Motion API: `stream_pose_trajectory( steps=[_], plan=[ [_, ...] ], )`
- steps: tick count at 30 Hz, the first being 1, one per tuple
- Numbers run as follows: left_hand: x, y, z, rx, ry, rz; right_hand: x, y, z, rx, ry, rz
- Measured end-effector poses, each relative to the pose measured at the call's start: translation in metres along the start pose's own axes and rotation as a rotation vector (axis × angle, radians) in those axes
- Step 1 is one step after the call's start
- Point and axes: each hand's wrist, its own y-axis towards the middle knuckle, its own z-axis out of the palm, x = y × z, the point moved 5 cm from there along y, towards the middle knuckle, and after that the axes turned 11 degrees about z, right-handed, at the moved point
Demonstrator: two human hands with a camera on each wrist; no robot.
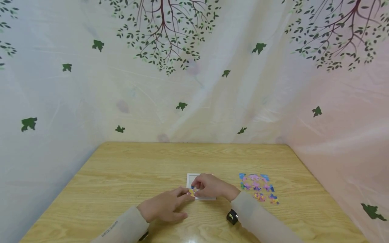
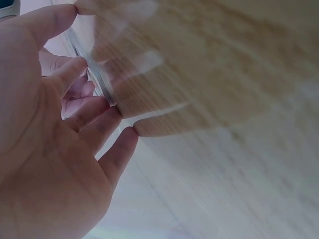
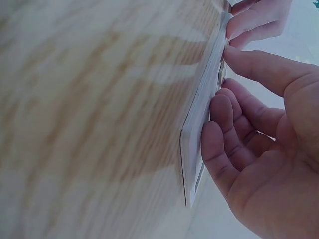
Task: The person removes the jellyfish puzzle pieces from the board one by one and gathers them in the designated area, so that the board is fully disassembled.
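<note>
A white-framed puzzle tray (image 1: 187,179) lies flat on the table, with colourful jigsaw pieces (image 1: 190,192) in its near left corner. My right hand (image 1: 212,186) reaches over the tray, thumb and index finger pinching at a jigsaw piece there; the hand covers most of that piece. In the right wrist view its other fingers curl close over the tray (image 3: 188,142). From the left, my left hand (image 1: 165,204) rests its extended fingertips at the tray's near left corner. The left wrist view has those fingers (image 2: 119,154) spread along the tray's edge and the tabletop.
Right of the tray lies a group of pink and blue jigsaw pieces (image 1: 256,181), with a pink-yellow piece (image 1: 259,196) and a yellow-blue piece (image 1: 273,199) just below. A black wrist camera (image 1: 232,217) shows under the right sleeve. Printed fabric (image 1: 200,125) hangs around the wooden table (image 1: 130,168).
</note>
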Motion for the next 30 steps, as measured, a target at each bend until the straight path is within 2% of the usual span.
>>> stream_pose_trajectory(
  steps=[5,10,15,21,30],
  plan=[
    [0.0001,0.0001,0.0011,0.005,-0.001,-0.019,0.0010,0.0002,-0.0005,0.004,0.018,0.013],
    [-0.0014,0.0002,0.0011,0.029,-0.025,-0.064,0.0017,0.0009,-0.0008,0.002,0.049,0.018],
    [-0.0032,0.0005,-0.0011,0.022,-0.046,-0.063,0.0017,0.0013,-0.0003,0.001,0.073,-0.002],
    [-0.0032,-0.0002,-0.0022,0.045,-0.072,-0.073,0.0027,0.0011,0.0007,-0.001,0.079,-0.026],
    [-0.0016,-0.0005,0.0000,0.056,-0.078,-0.083,0.0051,-0.0006,0.0000,-0.035,0.072,-0.059]
  ],
)
